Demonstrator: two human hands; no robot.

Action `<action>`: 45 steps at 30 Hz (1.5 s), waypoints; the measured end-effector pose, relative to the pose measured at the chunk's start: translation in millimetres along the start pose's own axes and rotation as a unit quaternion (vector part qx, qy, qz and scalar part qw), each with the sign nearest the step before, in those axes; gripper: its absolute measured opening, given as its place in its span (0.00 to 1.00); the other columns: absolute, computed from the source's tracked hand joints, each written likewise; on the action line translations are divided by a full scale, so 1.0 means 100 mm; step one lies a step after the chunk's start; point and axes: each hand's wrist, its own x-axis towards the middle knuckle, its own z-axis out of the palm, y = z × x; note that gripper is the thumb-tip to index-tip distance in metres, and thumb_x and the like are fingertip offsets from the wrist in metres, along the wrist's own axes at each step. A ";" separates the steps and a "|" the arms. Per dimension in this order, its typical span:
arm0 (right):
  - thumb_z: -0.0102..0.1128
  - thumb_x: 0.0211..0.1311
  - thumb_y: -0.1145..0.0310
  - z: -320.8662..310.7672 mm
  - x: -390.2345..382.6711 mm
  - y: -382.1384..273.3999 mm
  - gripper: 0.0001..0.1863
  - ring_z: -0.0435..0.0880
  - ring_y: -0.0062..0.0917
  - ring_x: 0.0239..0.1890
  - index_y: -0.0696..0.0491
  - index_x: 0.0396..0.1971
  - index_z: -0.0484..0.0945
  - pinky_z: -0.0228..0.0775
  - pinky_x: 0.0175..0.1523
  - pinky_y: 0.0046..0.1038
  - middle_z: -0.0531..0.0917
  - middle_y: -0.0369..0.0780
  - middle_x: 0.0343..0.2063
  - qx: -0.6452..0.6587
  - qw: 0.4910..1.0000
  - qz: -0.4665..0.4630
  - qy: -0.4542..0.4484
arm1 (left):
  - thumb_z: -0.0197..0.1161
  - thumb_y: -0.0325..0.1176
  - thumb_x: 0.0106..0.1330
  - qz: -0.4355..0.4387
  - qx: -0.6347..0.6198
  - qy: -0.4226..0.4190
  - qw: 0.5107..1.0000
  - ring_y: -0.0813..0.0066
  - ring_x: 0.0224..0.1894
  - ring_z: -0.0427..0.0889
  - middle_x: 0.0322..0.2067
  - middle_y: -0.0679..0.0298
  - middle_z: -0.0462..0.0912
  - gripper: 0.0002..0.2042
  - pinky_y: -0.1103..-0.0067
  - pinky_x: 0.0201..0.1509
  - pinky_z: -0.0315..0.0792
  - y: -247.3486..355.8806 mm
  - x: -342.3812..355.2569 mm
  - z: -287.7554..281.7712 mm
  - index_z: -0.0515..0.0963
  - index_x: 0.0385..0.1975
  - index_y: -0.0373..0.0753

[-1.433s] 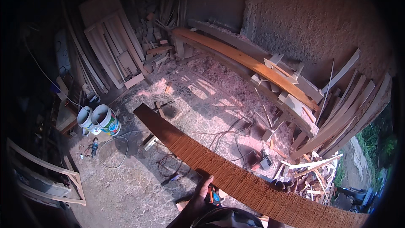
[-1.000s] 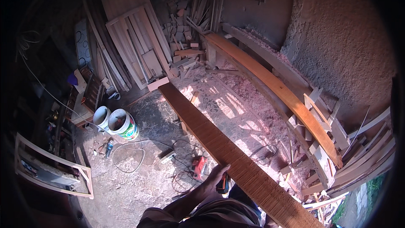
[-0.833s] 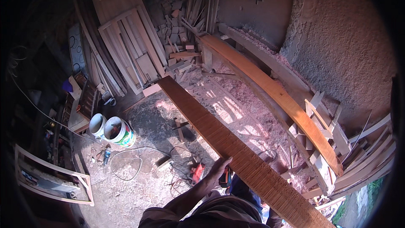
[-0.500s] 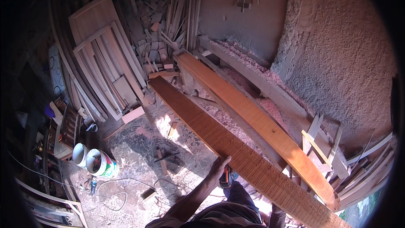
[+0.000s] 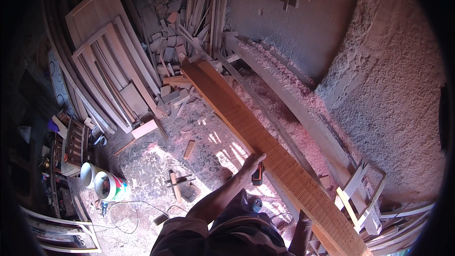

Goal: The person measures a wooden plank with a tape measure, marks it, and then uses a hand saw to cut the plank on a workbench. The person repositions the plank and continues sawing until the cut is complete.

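A long, rough-sawn orange-brown wooden plank (image 5: pixel 279 161) runs slantwise from the upper middle to the lower right. My left hand (image 5: pixel 255 162) is closed on its left edge, thumb on top and the other fingers hidden beneath. Closer to me, my right hand (image 5: pixel 304 219) grips the same edge, its fingers mostly out of sight. A second orange plank (image 5: pixel 322 239) lies largely covered by the first, showing at the near end and along the far end. Just below my left hand is a black and orange object (image 5: pixel 257 174) whose kind I cannot make out.
A long sawdust-covered timber beam (image 5: pixel 289 104) runs along the wall. Wooden frames and panels (image 5: pixel 109 61) lean at the left, beside heaped offcuts (image 5: pixel 173 28). Two buckets (image 5: pixel 113 187) and a cable (image 5: pixel 137 204) are on the floor. A small wooden frame (image 5: pixel 362 196) stands right.
The held plank has shifted right and now lies over the second plank, which was in plain view beside it. My left hand moved with it; my right hand has come into sight at the edge.
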 end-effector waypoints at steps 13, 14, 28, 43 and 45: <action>0.45 0.77 0.40 0.33 0.19 0.71 0.31 0.86 0.37 0.47 0.53 0.58 0.77 0.74 0.61 0.53 0.87 0.44 0.43 0.082 0.988 -0.095 0.088 | 0.69 0.50 0.69 -0.070 0.009 0.002 0.998 0.80 0.19 0.79 0.21 0.71 0.78 0.17 0.83 0.22 0.75 0.20 0.95 -0.52 0.76 0.41 0.45; 0.45 0.77 0.40 0.29 0.15 0.72 0.31 0.86 0.37 0.47 0.53 0.58 0.77 0.74 0.61 0.53 0.87 0.44 0.43 0.115 0.984 -0.102 0.086 | 0.69 0.50 0.68 -0.098 -0.012 -0.032 0.995 0.78 0.18 0.79 0.20 0.70 0.78 0.16 0.81 0.22 0.75 0.21 0.98 -0.60 0.76 0.38 0.45; 0.46 0.77 0.42 0.36 -0.25 0.76 0.30 0.83 0.40 0.57 0.53 0.60 0.77 0.77 0.60 0.48 0.83 0.45 0.55 0.189 0.975 -0.110 0.041 | 0.65 0.54 0.72 -0.229 -0.053 -0.106 0.966 0.73 0.19 0.82 0.21 0.66 0.82 0.18 0.73 0.24 0.79 0.25 1.12 -1.00 0.79 0.43 0.46; 0.48 0.75 0.36 0.58 -1.09 0.72 0.40 0.90 0.37 0.41 0.66 0.48 0.83 0.83 0.48 0.36 0.89 0.50 0.38 -0.562 0.819 0.106 -0.041 | 0.52 0.55 0.80 -0.085 0.415 -0.179 0.888 0.75 0.19 0.77 0.16 0.64 0.76 0.26 0.76 0.28 0.70 0.61 0.69 -0.74 0.75 0.25 0.38; 0.59 0.71 0.37 0.92 -1.14 0.95 0.40 0.87 0.34 0.51 0.65 0.58 0.79 0.78 0.59 0.35 0.88 0.50 0.47 -0.597 0.760 0.011 -0.256 | 0.50 0.52 0.80 -0.080 0.298 -0.183 0.933 0.76 0.23 0.77 0.19 0.64 0.78 0.24 0.78 0.32 0.69 0.59 0.52 -0.51 0.75 0.27 0.38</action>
